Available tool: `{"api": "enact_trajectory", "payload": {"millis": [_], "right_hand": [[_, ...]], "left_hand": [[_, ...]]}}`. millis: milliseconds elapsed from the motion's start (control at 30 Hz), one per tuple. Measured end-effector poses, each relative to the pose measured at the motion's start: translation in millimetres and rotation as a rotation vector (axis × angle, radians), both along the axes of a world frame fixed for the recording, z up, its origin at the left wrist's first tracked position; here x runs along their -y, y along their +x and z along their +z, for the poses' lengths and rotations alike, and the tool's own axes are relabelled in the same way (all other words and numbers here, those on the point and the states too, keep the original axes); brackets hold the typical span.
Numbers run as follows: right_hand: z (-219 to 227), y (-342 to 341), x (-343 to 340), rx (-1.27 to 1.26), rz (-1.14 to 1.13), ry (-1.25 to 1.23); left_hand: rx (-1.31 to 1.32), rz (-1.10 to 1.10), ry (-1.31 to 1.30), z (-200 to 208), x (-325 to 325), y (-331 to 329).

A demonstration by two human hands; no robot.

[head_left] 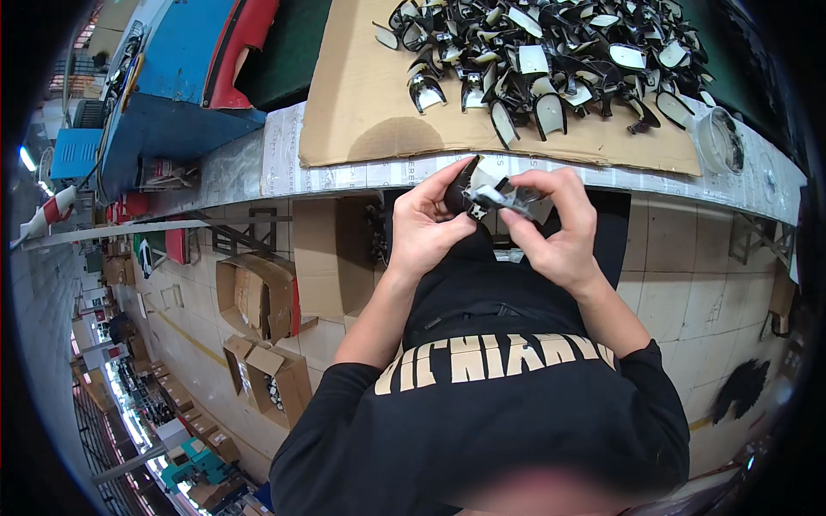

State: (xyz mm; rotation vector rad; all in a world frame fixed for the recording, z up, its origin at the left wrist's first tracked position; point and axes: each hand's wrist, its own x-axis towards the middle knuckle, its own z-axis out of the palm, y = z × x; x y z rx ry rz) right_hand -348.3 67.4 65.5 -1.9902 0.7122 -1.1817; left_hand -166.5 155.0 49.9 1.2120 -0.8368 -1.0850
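Note:
In front of my body, at the table's near edge, both hands are raised and close together. My left hand [428, 222] is closed around a black curved part with a pale inner face [462, 185]. A pinch of thumb and forefinger closes my right hand [555, 222] on a small greyish, shiny piece [508, 202], whose kind I cannot make out. This piece meets the black part at a small metal-looking fitting; whether they are joined is hidden. Beyond my hands, a heap of similar black curved parts with white inner faces [533, 60] lies on a cardboard sheet [353, 86].
A clear round tub [719, 142] stands at the right of the table edge [344, 179]. Blue machinery [181, 60] with a red panel [241, 52] rises at the left. Open cardboard boxes [258, 297] sit on the tiled floor, one beside my legs [331, 258].

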Motion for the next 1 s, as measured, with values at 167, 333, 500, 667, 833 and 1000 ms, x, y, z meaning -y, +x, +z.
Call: {"api": "enact_trajectory", "payload": {"millis": [167, 333, 500, 667, 833, 1000], "right_hand": [[-6, 0, 7, -0.019, -0.056, -0.082], [-12, -5, 23, -0.039, -0.177, -0.071], [-15, -7, 29, -0.022, -0.196, -0.025], [-22, -11, 33, 0.023, -0.192, 0.08], [-29, -7, 37, 0.054, -0.17, 0.167], [-24, 0, 28, 0.05, -0.135, 0.144]], "left_hand": [[-0.081, 0.002, 0.024, 8, 2, -1], [-0.181, 0.021, 0.005, 6, 1, 2], [-0.208, 0.077, 0.109, 9, -9, 21], [0.266, 0.083, 0.282, 20, -64, 87], [0.949, 0.104, 0.36, 37, -76, 129], [0.732, 0.156, 0.068, 8, 27, 128]]}}
